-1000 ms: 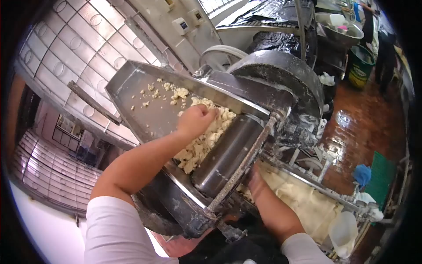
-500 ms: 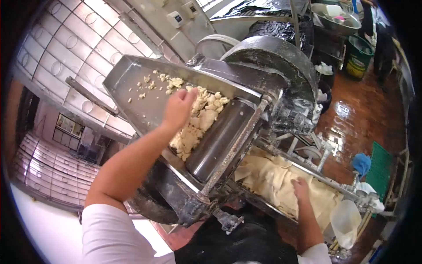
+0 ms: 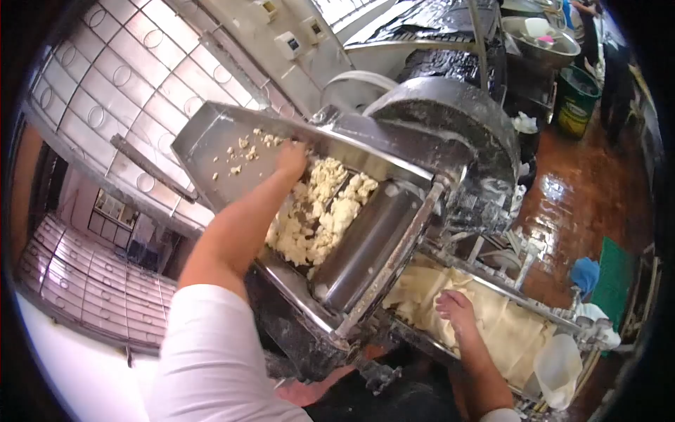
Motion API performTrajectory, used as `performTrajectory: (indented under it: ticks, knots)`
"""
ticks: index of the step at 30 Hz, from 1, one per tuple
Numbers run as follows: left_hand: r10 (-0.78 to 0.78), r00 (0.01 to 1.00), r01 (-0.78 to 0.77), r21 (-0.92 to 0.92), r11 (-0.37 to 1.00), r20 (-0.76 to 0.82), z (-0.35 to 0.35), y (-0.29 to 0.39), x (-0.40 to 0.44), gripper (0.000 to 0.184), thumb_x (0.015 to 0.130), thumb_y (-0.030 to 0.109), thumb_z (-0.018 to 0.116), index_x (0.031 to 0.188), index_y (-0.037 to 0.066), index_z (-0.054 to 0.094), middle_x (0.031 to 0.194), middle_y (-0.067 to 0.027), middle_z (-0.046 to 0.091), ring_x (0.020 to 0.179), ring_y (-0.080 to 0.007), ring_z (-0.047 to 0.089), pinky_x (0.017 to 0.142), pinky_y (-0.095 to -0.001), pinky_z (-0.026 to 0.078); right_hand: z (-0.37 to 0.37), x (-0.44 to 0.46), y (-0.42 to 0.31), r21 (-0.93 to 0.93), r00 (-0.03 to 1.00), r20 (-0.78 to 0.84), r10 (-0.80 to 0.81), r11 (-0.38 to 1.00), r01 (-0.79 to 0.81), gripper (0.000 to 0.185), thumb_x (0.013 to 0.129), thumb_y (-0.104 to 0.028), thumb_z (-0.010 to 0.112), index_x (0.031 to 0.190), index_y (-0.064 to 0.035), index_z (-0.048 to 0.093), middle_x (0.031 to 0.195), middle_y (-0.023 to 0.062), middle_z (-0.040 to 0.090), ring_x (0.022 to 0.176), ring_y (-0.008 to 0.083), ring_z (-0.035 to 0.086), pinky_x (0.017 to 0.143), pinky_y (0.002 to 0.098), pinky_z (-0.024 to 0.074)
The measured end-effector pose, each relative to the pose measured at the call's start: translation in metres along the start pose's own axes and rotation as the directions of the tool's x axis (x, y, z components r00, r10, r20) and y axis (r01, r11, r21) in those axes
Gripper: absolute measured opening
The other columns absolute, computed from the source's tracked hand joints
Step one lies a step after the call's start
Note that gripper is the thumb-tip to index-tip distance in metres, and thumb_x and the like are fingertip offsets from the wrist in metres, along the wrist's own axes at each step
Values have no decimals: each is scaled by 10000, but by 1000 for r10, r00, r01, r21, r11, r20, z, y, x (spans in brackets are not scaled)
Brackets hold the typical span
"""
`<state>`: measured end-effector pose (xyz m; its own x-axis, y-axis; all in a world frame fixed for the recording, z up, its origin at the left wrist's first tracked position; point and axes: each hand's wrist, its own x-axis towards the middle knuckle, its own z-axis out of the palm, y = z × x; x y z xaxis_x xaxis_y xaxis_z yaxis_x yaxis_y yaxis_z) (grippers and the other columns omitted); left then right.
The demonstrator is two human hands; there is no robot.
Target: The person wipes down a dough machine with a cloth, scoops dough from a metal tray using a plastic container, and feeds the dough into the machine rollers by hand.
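Observation:
My left hand (image 3: 292, 159) reaches into the metal hopper (image 3: 211, 151) of a dough roller machine, among pale dough crumbs by its far wall. Its fingers are mostly hidden and slightly blurred. Lumpy crumbled dough (image 3: 327, 204) lies along the steel roller (image 3: 373, 246), with dark gaps between the clumps. Below the roller, my right hand (image 3: 455, 309) hovers over or touches a folded dough sheet (image 3: 503, 330) in a long trough. Its fingers are loosely bent and apart, with nothing visible in them.
A white plastic scoop or jug (image 3: 557, 369) stands at the trough's near end. The machine's rounded guard (image 3: 450, 116) rises beyond the hopper. A green bin (image 3: 578, 105), a blue cloth (image 3: 585, 274) and a green mat (image 3: 610, 281) are on the right. Another person stands far back.
My left hand has shifted toward the hopper's far wall, and the dough near the roller is more broken up. My right hand has moved left along the dough sheet. The view has shifted slightly.

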<state>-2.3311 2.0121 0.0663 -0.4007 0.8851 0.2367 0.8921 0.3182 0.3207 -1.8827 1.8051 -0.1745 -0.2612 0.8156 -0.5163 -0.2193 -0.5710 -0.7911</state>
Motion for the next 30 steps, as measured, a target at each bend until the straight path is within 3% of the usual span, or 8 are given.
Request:
performTrajectory:
  ticks: [1, 3, 10, 15, 16, 19, 25, 30]
  knots:
    - [66, 995, -72, 86, 994, 76, 9, 1, -9, 582, 922, 407, 454, 1335, -2, 417, 1280, -290, 480, 1159, -417, 495, 994, -445, 365, 4, 3, 9, 50, 999, 23, 45, 998, -47, 225, 902, -192, 547, 1074, -50, 582, 874, 54, 639, 705, 136, 602, 589, 257, 464]
    - [-41, 981, 116, -405, 907, 190, -22, 82, -101, 583, 943, 394, 439, 1368, 0, 372, 1324, -281, 446, 1194, -377, 485, 1013, -419, 358, 18, 22, 25, 160, 991, 70, 110, 980, -120, 248, 911, -235, 588, 1078, -50, 589, 832, 43, 634, 682, 119, 594, 566, 240, 455]
    - [145, 933, -73, -220, 973, 330, -84, 58, -113, 669, 944, 535, 384, 1339, -3, 434, 1315, -240, 493, 1213, -323, 486, 1035, -395, 355, 124, 58, -40, 447, 917, 366, 156, 835, -321, 614, 967, -541, 282, 1241, -49, 528, 1129, 153, 613, 984, 294, 599, 867, 433, 469]
    - [-496, 734, 351, 366, 862, 464, -117, 19, -100, 720, 920, 592, 370, 1256, -31, 502, 967, -224, 632, 752, -291, 650, 717, -393, 534, 166, 82, -61, 543, 741, 671, -23, 697, -469, 657, 950, -574, 282, 1295, -55, 491, 1298, 160, 523, 1167, 319, 512, 1014, 452, 389]
    - [-348, 757, 313, 160, 936, 553, -118, 47, -124, 708, 911, 583, 397, 1187, -54, 541, 869, -208, 623, 566, -248, 608, 539, -352, 512, 173, 82, -64, 539, 709, 703, -46, 686, -489, 661, 948, -577, 283, 1298, -55, 488, 1303, 159, 518, 1173, 320, 506, 1018, 453, 383]
    - [-205, 863, 211, 40, 977, 463, -74, 37, -126, 679, 928, 540, 392, 1121, -84, 577, 1111, -298, 592, 990, -382, 605, 904, -421, 443, 187, 77, -66, 541, 692, 720, -58, 670, -507, 674, 942, -589, 284, 1306, -56, 481, 1319, 154, 505, 1191, 321, 488, 1031, 454, 366]
    - [-79, 985, 119, -265, 957, 156, -41, 77, -113, 568, 916, 486, 442, 1015, -42, 628, 962, -274, 640, 957, -395, 614, 862, -422, 445, 175, 86, -57, 575, 740, 672, -22, 646, -502, 700, 930, -611, 288, 1322, -58, 466, 1351, 143, 480, 1229, 324, 453, 1056, 457, 330]
    - [166, 951, -154, -65, 986, 259, -25, 109, -130, 361, 898, 355, 461, 903, 38, 633, 824, -242, 634, 836, -417, 606, 773, -486, 461, 138, 83, -36, 597, 745, 664, 61, 557, -578, 762, 901, -660, 287, 1347, -62, 439, 1386, 130, 445, 1277, 336, 392, 1091, 479, 255]
